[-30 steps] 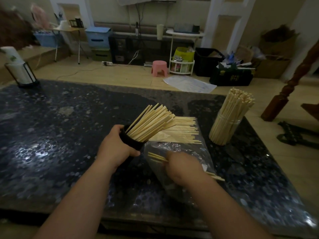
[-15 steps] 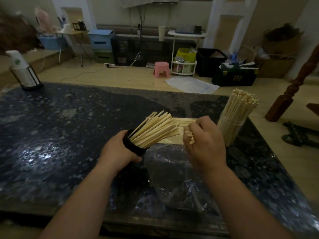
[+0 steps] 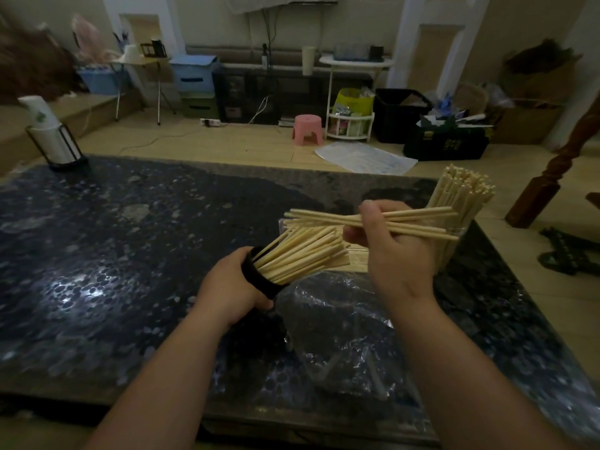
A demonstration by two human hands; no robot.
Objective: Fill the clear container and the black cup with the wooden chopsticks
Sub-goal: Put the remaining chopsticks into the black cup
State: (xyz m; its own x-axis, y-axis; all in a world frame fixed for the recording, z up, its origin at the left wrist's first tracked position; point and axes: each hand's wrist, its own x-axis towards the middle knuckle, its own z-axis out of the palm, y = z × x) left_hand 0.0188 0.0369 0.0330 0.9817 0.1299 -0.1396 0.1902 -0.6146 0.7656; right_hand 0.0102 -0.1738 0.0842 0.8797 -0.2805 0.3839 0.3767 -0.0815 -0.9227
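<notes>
I see left hand [image 3: 227, 289] curled round the black cup [image 3: 261, 282], which is tilted right and packed with chopsticks [image 3: 302, 251]. Right hand [image 3: 397, 254] pinches a loose bunch [image 3: 324, 218], level, just above those. Clear container [image 3: 453, 251] stands full on the dark table [image 3: 130, 254], just behind that hand

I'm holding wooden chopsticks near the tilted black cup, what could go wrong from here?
The round black cup, tilted in your left hand, already looks packed; forcing more in may push others out.
The thin wooden chopsticks in your right hand are fanned and crossing, so some may slip free.
Their far ends sit near the full clear container; a bump could tip it.
</notes>
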